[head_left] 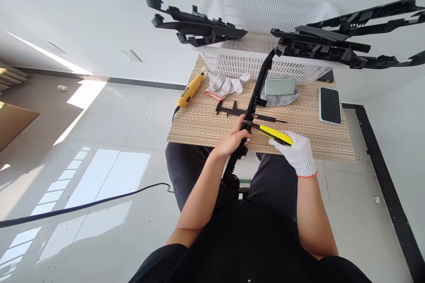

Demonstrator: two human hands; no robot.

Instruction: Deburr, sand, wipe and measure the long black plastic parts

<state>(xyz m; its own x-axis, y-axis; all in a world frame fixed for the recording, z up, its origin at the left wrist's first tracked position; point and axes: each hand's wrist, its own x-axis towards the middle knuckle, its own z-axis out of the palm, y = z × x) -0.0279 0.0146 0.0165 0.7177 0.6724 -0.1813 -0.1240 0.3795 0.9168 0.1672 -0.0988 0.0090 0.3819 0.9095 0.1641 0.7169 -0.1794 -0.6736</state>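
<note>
A long black plastic trim part point(257, 93) slants from the white basket's front edge down between my knees. My bare left hand point(235, 138) is closed around its middle. On my right hand point(297, 150) is a white knitted glove with an orange cuff, and its fingers grip a yellow utility knife point(275, 134). The knife's dark front end points left and reaches the trim part beside my left fingers; whether the blade touches the plastic I cannot tell. Behind my left hand, a black caliper point(232, 110) lies on the wood-grain table point(206, 128), partly hidden by the trim part.
A white plastic basket point(229, 59) at the table's back holds several black trim parts point(206, 28) that stick out at both sides. Around it lie a yellow rotary tool point(191, 90), a white glove point(226, 85), a whetstone-like block point(280, 86) on grey cloth and a phone point(330, 105).
</note>
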